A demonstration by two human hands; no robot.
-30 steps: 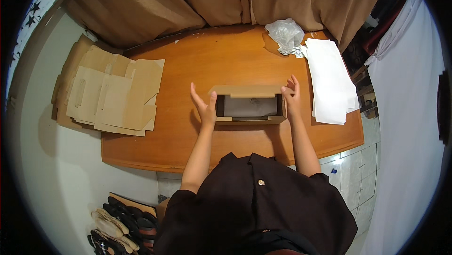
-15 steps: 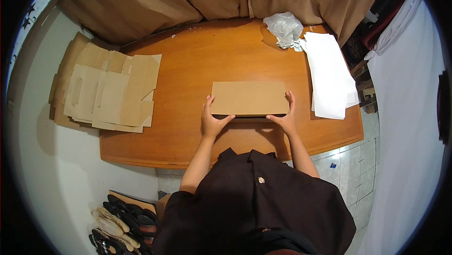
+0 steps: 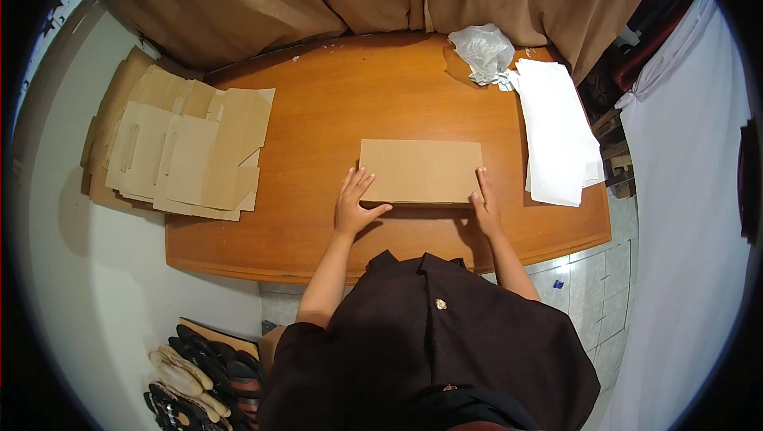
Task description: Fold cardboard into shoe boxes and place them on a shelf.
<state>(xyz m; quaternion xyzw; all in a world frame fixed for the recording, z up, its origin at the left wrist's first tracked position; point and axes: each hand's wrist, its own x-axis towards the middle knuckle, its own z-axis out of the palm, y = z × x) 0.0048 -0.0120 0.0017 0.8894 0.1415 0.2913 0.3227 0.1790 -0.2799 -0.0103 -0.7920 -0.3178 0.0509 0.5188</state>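
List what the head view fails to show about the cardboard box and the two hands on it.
- Cardboard box: its inside, hidden by its shut top.
- Box's near side: in shadow, facing away from the camera.
- Right hand: its palm, turned against the box end.
- Left hand: its underside, pressed on the table.

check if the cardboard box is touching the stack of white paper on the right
Apart. The head view shows a strip of bare table between the cardboard box and the white paper stack.

closed cardboard box [image 3: 421, 170]: 1 | white paper stack [image 3: 556, 133]: 1 | crumpled plastic bag [image 3: 482, 51]: 1
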